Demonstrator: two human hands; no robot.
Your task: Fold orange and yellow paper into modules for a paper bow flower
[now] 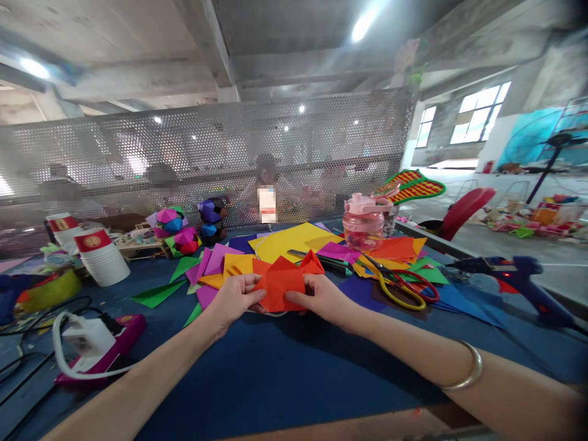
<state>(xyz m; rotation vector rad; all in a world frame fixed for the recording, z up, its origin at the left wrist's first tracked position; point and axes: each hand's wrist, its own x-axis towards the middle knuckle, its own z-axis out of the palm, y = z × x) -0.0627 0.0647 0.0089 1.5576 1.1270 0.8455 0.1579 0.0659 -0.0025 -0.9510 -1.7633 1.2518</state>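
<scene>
- Concrete hall, perforated screen (211,131) behind a blue table (261,380); I'm standing by, looking over the work.
- Left hand (239,297): closed in a pinch, thumb in front, on the left edge of the orange paper (281,283).
- Right hand (326,297): pinching the same paper's right edge, thumb across its lower corner.
- Paper sits between both hands, near side of the pile, creased, with a peak at the top.
- Handling, my guess: very light, stiff enough to keep a crease, easily bent or torn, not very slippery. Best held by the edges or doubled folds; a hard squeeze mid-panel would likely add stray creases.
- Just beyond the right fingers: a folded orange piece (312,263), partly covered by the held paper and hand.
- Further out: a yellow sheet (298,242), a cutter (337,264), scissors (399,291), a pink jar (362,223); glue gun (514,275) far right, cups (101,263) and power strip (131,331) left.
- Hidden: the paper's back, most of the fingers behind it. Can't tell if its lower edge touches the table.
- Hard to read: people behind the screen, blurred; overlapping sheets, uncountable; forearms cut off by the frame.
</scene>
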